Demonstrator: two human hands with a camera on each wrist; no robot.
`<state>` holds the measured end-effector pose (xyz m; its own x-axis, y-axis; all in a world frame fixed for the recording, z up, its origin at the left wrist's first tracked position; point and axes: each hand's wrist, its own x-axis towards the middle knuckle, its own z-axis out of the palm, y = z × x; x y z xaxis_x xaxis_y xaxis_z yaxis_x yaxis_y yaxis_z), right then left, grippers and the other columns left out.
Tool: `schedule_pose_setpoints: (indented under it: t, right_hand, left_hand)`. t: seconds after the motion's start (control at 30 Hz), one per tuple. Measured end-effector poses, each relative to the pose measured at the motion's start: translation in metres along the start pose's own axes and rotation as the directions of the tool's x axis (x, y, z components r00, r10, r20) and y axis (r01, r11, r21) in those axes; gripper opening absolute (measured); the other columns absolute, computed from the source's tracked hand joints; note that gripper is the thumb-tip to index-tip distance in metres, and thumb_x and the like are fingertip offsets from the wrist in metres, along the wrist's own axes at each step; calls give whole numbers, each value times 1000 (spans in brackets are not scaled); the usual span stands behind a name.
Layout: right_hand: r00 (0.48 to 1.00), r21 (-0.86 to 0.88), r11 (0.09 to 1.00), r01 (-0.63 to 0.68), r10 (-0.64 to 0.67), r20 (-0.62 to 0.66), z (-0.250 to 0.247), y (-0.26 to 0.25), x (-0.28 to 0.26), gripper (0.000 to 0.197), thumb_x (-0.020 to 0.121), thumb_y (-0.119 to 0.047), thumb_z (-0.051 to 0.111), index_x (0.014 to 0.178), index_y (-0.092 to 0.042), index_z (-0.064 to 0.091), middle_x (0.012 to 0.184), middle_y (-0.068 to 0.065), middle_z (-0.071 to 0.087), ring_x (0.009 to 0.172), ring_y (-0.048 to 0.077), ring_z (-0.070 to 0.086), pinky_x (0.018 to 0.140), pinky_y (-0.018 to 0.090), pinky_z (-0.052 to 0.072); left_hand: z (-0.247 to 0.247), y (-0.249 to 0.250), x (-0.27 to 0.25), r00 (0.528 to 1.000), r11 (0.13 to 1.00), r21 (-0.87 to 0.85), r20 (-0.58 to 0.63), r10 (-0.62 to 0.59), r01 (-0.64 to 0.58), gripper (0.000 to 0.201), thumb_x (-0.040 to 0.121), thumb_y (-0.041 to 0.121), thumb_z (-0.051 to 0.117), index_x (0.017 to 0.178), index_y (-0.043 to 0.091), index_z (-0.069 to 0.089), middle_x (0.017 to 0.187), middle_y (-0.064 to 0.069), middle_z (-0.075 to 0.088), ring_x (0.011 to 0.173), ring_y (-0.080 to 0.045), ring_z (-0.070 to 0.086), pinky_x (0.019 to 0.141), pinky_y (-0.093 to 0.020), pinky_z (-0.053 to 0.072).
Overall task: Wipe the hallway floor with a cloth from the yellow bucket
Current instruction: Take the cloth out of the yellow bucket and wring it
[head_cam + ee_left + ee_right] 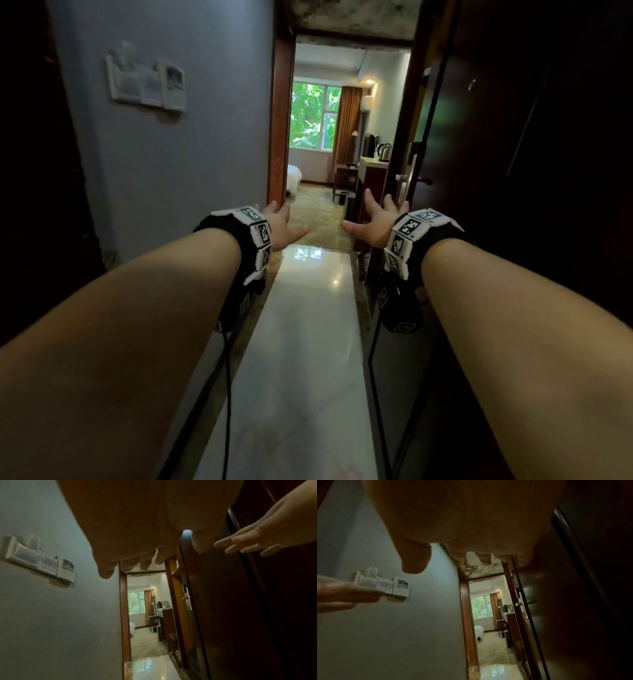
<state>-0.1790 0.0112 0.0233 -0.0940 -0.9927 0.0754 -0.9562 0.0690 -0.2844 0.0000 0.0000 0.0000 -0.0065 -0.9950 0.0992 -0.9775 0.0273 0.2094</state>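
Note:
Both my arms reach straight forward at waist height over the glossy pale hallway floor (301, 335). My left hand (286, 226) is open with fingers spread and holds nothing. My right hand (373, 219) is likewise open and empty, thumb pointing inward. In the left wrist view the left hand (137, 545) fills the top and the right hand's fingers (243, 545) show at the right. In the right wrist view the right hand (462, 543) hangs open. No cloth and no yellow bucket appear in any view.
A grey wall (171, 154) with a switch panel (147, 85) lines the left. A dark wooden door (513, 154) with a metal handle (406, 180) stands at the right. A doorway (325, 144) ahead leads into a bedroom with a window, desk and kettle.

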Motion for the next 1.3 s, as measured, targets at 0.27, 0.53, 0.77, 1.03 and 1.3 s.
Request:
schedule_pose_setpoints:
  t: [0.27, 0.53, 0.77, 1.03, 1.3]
  right_hand:
    - [997, -37, 999, -41, 43, 68, 27, -24, -66, 88, 84, -66, 43, 149, -36, -10, 161, 7, -9, 145, 39, -12, 118, 52, -2]
    - [995, -31, 997, -68, 70, 72, 56, -57, -134, 87, 85, -66, 41, 149, -37, -9, 161, 7, -9, 146, 39, -11, 117, 52, -2]
    - [990, -71, 997, -37, 46, 137, 75, -72, -190, 89, 83, -69, 41, 148, -38, -11, 160, 9, -9, 146, 41, -9, 119, 51, -1]
    - [980, -68, 997, 38, -24, 196, 79, -73, -258, 86, 86, -63, 43, 150, -34, -8, 160, 9, -10, 147, 38, -5, 118, 49, 2]
    - [948, -67, 993, 100, -74, 310, 108, -79, -325, 84, 91, -55, 44, 151, -28, -7, 160, 10, -12, 148, 34, 4, 119, 42, 7]
  left_hand:
    - [5, -41, -55, 998, 995, 100, 66, 22, -28, 76, 95, 58, 27, 153, 14, 6, 162, -12, 5, 148, -36, 6, 122, -44, 7]
    - [12, -82, -111, 990, 987, 143, 125, 58, -76, 79, 93, 62, 24, 153, 14, 6, 162, -11, 6, 148, -37, 8, 122, -47, 10]
    - [13, -102, -188, 990, 992, 126, 140, -7, -11, 74, 98, 53, 27, 153, 8, 7, 161, -15, 9, 148, -32, 12, 122, -40, 10]
    - [23, -102, -263, 980, 994, 92, 181, -80, 64, 74, 96, 56, 29, 153, 12, 9, 161, -12, 9, 148, -33, 13, 120, -40, 12]
    - [47, -117, -338, 958, 987, 122, 254, -132, 104, 75, 97, 55, 26, 153, 9, 8, 161, -13, 9, 148, -30, 12, 120, -37, 13]
